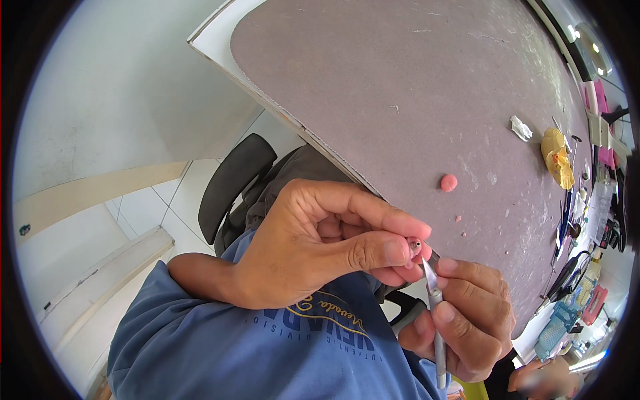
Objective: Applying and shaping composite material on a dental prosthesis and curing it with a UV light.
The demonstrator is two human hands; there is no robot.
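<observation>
My left hand (300, 247) pinches a small pink piece (413, 245) between thumb and fingertips. A dark round hole with a metallic rim shows in the end of this piece. In my right hand (477, 313) is a craft knife (439, 333) with a silver handle, gripped like a pen. Its pointed blade is up beside the pink piece; whether it touches cannot be made out. Both hands are in front of my body, at the near edge of the grey-topped table (373, 100). A pink ball of soft-looking material (449, 182) lies on the tabletop beyond them.
Pink crumbs (458, 218) dot the table near the ball. Farther right lie crumpled white paper (521, 129), a crumpled yellow wrapper (557, 159) and several thin tools. A teal basket (555, 333) stands at lower right, near another person (543, 380). A black chair armrest (237, 180) is at my left.
</observation>
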